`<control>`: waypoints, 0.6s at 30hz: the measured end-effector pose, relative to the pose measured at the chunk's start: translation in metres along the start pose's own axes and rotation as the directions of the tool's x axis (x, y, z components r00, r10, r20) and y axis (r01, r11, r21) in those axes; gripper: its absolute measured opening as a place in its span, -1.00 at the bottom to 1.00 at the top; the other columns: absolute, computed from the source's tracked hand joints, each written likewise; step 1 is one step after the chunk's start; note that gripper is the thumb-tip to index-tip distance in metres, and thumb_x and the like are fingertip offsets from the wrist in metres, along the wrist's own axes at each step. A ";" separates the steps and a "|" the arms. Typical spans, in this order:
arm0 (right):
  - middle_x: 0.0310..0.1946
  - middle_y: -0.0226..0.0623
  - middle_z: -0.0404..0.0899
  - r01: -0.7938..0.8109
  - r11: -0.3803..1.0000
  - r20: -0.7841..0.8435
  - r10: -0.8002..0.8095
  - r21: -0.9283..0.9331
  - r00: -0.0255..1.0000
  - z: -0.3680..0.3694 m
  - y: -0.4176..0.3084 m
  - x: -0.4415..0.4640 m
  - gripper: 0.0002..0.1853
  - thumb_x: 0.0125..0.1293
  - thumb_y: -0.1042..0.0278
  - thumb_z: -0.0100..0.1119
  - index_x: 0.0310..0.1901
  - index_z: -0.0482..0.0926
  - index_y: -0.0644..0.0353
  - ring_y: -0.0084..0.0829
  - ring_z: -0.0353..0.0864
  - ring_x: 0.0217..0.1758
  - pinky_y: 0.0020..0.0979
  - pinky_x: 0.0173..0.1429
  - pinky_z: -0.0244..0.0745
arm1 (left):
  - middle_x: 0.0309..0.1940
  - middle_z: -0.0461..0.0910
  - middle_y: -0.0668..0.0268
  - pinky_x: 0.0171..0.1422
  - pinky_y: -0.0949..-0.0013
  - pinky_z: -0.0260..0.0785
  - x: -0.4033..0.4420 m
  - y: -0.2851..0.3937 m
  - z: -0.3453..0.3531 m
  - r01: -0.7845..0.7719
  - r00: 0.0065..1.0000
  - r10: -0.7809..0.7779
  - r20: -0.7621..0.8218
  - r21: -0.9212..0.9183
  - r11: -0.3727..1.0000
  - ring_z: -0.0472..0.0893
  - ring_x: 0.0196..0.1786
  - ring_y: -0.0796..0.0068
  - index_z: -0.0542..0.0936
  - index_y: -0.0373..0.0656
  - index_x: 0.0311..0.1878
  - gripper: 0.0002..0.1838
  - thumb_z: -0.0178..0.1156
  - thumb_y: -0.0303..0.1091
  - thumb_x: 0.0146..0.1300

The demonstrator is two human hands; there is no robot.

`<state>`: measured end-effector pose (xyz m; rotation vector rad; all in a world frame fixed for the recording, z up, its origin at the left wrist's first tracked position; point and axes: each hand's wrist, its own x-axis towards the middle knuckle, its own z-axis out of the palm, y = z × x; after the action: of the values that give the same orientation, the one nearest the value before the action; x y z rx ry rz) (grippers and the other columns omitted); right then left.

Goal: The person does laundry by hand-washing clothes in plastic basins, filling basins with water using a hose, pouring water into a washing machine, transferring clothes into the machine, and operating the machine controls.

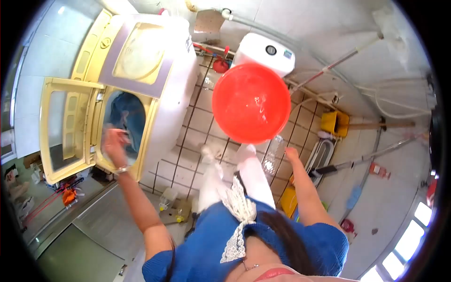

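At the left, the washing machine (157, 101) has a yellow-framed lid (47, 127) standing open over its tub. Blue cloth (127, 115) lies inside that tub. My left hand (115, 143) is over the near side of the opening, blurred by motion, and whether it touches the cloth cannot be told. On the right, my right hand (291, 153) hangs low above the tiled floor, its fingers curled and too small to make out. Ahead, a large red basin (251, 103) rests in front of the white toilet, apart from both hands.
The white toilet tank (265, 50) stands against the back wall, with a red plunger (220, 65) beside it. To the right are a yellow bucket (334, 123), a folded white rack (321, 152) and long poles. Bottles (168, 197) stand on the floor near my feet.
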<state>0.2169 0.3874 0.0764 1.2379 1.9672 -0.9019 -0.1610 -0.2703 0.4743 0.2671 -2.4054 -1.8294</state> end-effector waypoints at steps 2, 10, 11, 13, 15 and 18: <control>0.03 -0.15 0.51 -0.110 0.985 -0.032 0.115 0.131 0.993 -0.014 -0.016 0.051 -0.32 0.20 -0.29 0.11 0.12 0.46 0.15 -0.16 0.50 0.08 0.06 0.09 0.42 | -0.44 0.64 0.29 -0.44 0.51 0.44 -0.047 -0.043 0.136 0.299 0.889 -0.318 0.328 0.110 0.948 0.62 -0.42 0.59 0.63 -0.24 -0.23 -0.67 0.09 -0.14 0.37; 0.36 -0.21 0.24 -0.237 0.173 0.257 -0.103 0.956 0.961 -0.057 -0.191 0.108 -0.18 0.31 -0.32 -0.06 0.40 0.14 0.14 -0.14 0.25 0.37 0.01 0.39 0.18 | 0.18 0.43 -0.06 0.24 0.12 0.35 0.002 -0.300 0.405 0.094 0.804 -0.467 0.367 0.698 0.710 0.47 0.19 0.01 0.18 -0.24 0.37 -0.24 0.23 -0.10 0.20; 0.36 -0.22 0.24 -0.150 0.101 0.162 -0.118 0.983 0.980 -0.049 -0.183 0.129 -0.22 0.34 -0.28 -0.07 0.39 0.15 0.15 -0.16 0.25 0.37 -0.04 0.39 0.20 | 0.11 0.47 -0.06 0.20 0.11 0.37 0.012 -0.300 0.417 0.097 0.815 -0.484 0.319 0.749 0.656 0.50 0.14 -0.01 0.26 -0.26 0.29 -0.30 0.26 -0.11 0.18; 0.34 -0.24 0.27 -0.028 0.012 0.030 -0.180 1.000 0.983 -0.044 -0.180 0.136 -0.27 0.35 -0.21 -0.04 0.37 0.18 0.16 -0.18 0.28 0.35 -0.10 0.38 0.24 | -0.02 0.56 -0.07 0.11 0.09 0.43 0.016 -0.296 0.432 0.107 0.828 -0.516 0.219 0.842 0.529 0.56 0.04 -0.04 0.40 -0.29 0.13 -0.42 0.30 -0.15 0.15; 0.31 -0.25 0.31 0.038 -0.034 -0.046 -0.286 0.999 0.957 -0.046 -0.184 0.115 -0.28 0.32 -0.15 0.06 0.35 0.22 0.18 -0.18 0.31 0.31 -0.14 0.37 0.26 | -0.10 0.59 -0.02 0.05 0.09 0.46 0.006 -0.294 0.421 0.037 0.842 -0.468 0.269 0.836 0.547 0.59 -0.02 0.01 0.46 -0.27 -0.02 -0.53 0.34 -0.17 0.11; 0.29 -0.26 0.34 -0.022 -0.056 0.002 -0.343 0.998 0.939 -0.065 -0.184 0.137 -0.40 0.37 0.01 0.06 0.32 0.28 0.19 -0.18 0.32 0.31 -0.16 0.38 0.25 | -0.18 0.62 -0.01 0.01 0.09 0.47 -0.021 -0.281 0.388 0.052 0.845 -0.452 0.286 0.797 0.601 0.60 -0.08 -0.01 0.55 -0.26 -0.14 -0.57 0.38 -0.16 0.03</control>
<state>-0.0111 0.4475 0.0424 1.3580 0.9020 -2.8426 -0.1937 0.0268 0.0997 0.2723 -3.5781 -0.8177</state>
